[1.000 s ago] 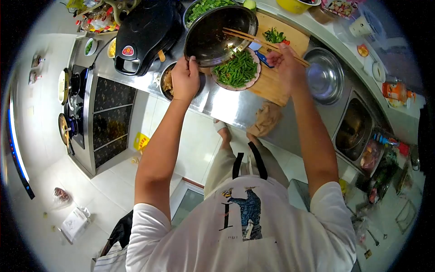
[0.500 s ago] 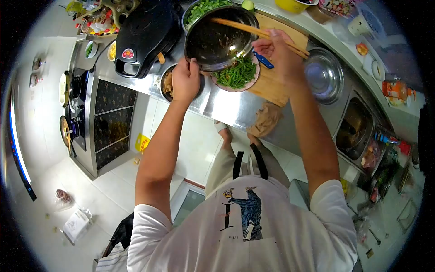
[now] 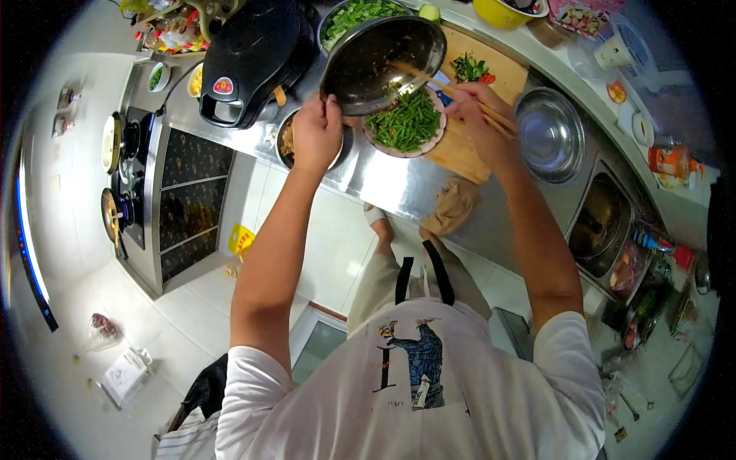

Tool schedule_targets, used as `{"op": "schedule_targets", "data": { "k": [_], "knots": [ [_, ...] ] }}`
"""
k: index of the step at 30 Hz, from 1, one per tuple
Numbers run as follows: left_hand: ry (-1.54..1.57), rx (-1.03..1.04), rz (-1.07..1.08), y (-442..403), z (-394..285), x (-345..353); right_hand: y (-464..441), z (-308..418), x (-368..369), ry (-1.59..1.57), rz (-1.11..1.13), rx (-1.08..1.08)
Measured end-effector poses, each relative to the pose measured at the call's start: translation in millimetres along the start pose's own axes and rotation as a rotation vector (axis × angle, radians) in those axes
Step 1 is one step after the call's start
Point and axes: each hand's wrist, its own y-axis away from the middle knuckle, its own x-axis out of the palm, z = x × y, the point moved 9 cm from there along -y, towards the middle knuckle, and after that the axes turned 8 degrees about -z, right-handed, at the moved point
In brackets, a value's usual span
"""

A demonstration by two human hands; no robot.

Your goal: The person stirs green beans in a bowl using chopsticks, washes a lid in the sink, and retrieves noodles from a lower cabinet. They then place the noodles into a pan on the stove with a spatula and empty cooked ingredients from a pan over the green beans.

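My left hand (image 3: 318, 132) grips the near rim of a dark metal bowl (image 3: 376, 57), which is tilted toward a plate on the right. Bits of food residue cling to the bowl's inside. Cut green beans (image 3: 402, 123) are heaped on the pink-rimmed plate (image 3: 426, 148) just below the bowl. In my right hand (image 3: 484, 123) is a pair of wooden chopsticks (image 3: 416, 73), their tips inside the bowl near its right rim. Partly hidden beside that hand, a knife with a blue handle (image 3: 444, 99) lies on the wooden cutting board (image 3: 460, 149).
Chopped greens with red bits (image 3: 471, 69) sit on the board. A steel basin (image 3: 550, 138) stands to the right, before the sink (image 3: 598, 222). A black electric griddle (image 3: 249, 65) is at left, with a bowl of brown food (image 3: 287, 146) nearby. A brown cloth (image 3: 452, 205) hangs over the counter edge.
The bowl has moved slightly right and tipped further toward the plate. My right hand has lowered, bringing the chopstick tips down toward the bowl's right rim and uncovering the chopped greens on the board.
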Motion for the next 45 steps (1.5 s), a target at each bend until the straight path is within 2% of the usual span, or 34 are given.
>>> {"op": "schedule_targets", "data": {
  "k": [2, 3, 5, 8, 9, 11, 14, 18, 21, 23, 24, 27, 29, 32, 33, 34, 36, 37, 39, 42, 45],
  "knots": [
    [0.007, 0.065, -0.001, -0.8, -7.2, 1.3, 4.7, 15.6, -14.8, 0.019, -0.094, -0.140],
    [0.012, 0.100, -0.024, -1.5, -12.4, 1.3, 5.3, 15.6, -15.2, 0.020, -0.095, -0.141],
    [-0.003, 0.128, -0.032, -3.4, -11.2, 3.8, 7.0, 7.8, -2.7, 0.153, 0.047, -0.093],
    [-0.010, 0.138, -0.037, -2.9, -12.1, 4.8, 12.8, -5.1, 4.0, 0.066, 0.090, -0.051],
    [0.002, 0.128, -0.031, -1.4, -10.5, 5.1, 13.3, -4.8, 3.6, 0.065, 0.094, -0.050],
    [-0.032, 0.134, -0.026, 1.3, -10.0, 6.1, 12.8, 8.4, -9.2, 0.081, -0.011, -0.179],
    [-0.028, 0.134, -0.016, 4.3, -11.9, 8.9, 18.9, 9.0, 0.6, 0.187, 0.081, -0.205],
    [-0.027, 0.160, -0.036, 11.1, -7.0, 9.2, 24.0, 8.6, 5.5, 0.167, 0.092, -0.154],
    [-0.071, 0.148, -0.004, 11.7, -4.0, 12.2, 18.7, 18.9, 0.5, 0.111, 0.003, -0.159],
    [-0.058, 0.158, -0.023, 9.8, -6.0, 11.1, 21.6, 15.2, 19.4, 0.313, 0.167, -0.263],
    [-0.048, 0.163, -0.040, 8.4, -9.6, 7.7, 22.9, 18.0, 18.5, 0.313, 0.167, -0.265],
    [-0.040, 0.130, -0.052, 9.0, -13.9, -0.2, 19.4, 18.2, 2.3, 0.297, 0.055, -0.183],
    [0.002, 0.064, -0.034, 11.2, -0.8, 2.0, -4.9, -2.7, -26.8, -0.238, -0.147, 0.019],
    [0.041, -0.002, -0.061, 8.4, 2.7, 0.3, -27.1, -13.0, -33.3, -0.418, -0.229, 0.064],
    [0.087, -0.028, -0.070, 8.6, 7.1, -0.1, -27.9, -24.4, -25.5, -0.362, -0.097, -0.031],
    [0.132, -0.054, -0.077, 7.9, 9.3, -0.8, -24.2, -29.8, -22.5, -0.362, -0.100, -0.032],
    [0.184, -0.109, -0.093, 6.8, 14.1, -1.2, -12.6, -63.4, -1.5, -0.428, 0.010, 0.337],
    [0.154, -0.080, -0.099, 5.7, 12.7, -3.6, -13.8, -61.7, -0.9, -0.428, 0.013, 0.337],
    [0.118, -0.059, -0.098, 8.7, 10.2, -6.9, -14.8, -62.8, -14.5, -0.578, -0.157, 0.342],
    [0.117, -0.061, -0.083, 6.3, 8.7, -2.8, -19.5, -92.5, 4.0, -0.726, -0.042, 0.459],
    [0.136, -0.063, -0.116, 7.1, 17.7, -4.9, -11.8, -86.2, 0.0, -0.659, -0.060, 0.483]
  ]
}}
